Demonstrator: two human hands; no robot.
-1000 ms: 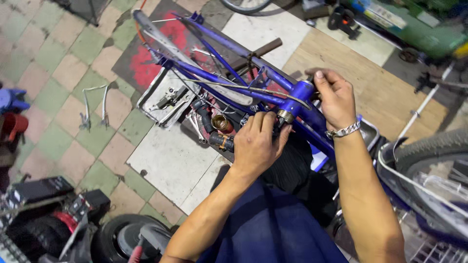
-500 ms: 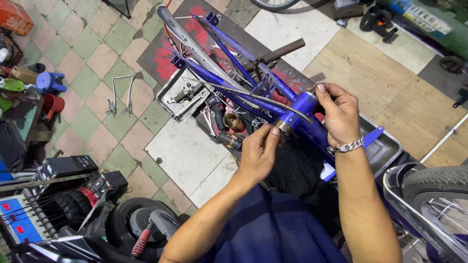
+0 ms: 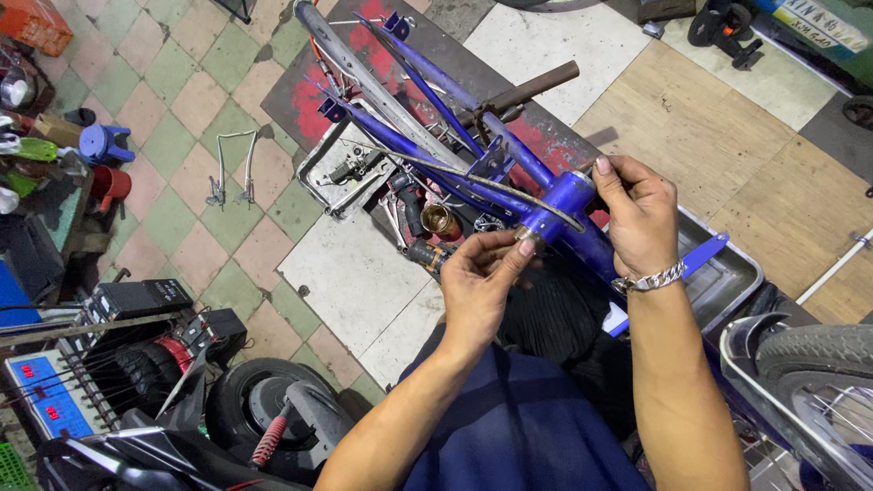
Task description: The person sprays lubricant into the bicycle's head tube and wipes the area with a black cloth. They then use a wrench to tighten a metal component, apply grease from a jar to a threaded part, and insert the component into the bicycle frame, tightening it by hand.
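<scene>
— Nearest the camera, what do you see?

— Two bare forearms reaching out over a dark blue garment. At the lower left stand a black scooter point(image 3: 264, 409) and a charger box with a blue panel point(image 3: 50, 400).

— And the hands?

— The left hand point(image 3: 477, 282) is pinched narrow: thumb and fingertips close on a small metal ring point(image 3: 529, 238) at the near end of the blue bicycle frame's short tube point(image 3: 568, 205). The right hand point(image 3: 641, 214), with a metal bracelet point(image 3: 650, 277) at the wrist, rests on the far side of that tube, its fingers curled and its thumb and forefinger pinching something small that I cannot make out.

— Where does the frame lie?

— It slants from the hands up toward the top edge of the view, over a grey metal tray point(image 3: 727, 273) at the right and a white floor tile point(image 3: 350, 273). A thin grey cable point(image 3: 455, 173) runs along it.

— Beyond that?

— Under the frame sit loose parts, among them a brass-coloured cup point(image 3: 441, 220), and a shallow tray of hardware point(image 3: 350, 168). A rusty brown bar point(image 3: 532, 86) juts out to the right. Farther left, a bent wire bracket point(image 3: 232, 168) lies on the green and pink tiles, near a blue stool point(image 3: 105, 144).
</scene>
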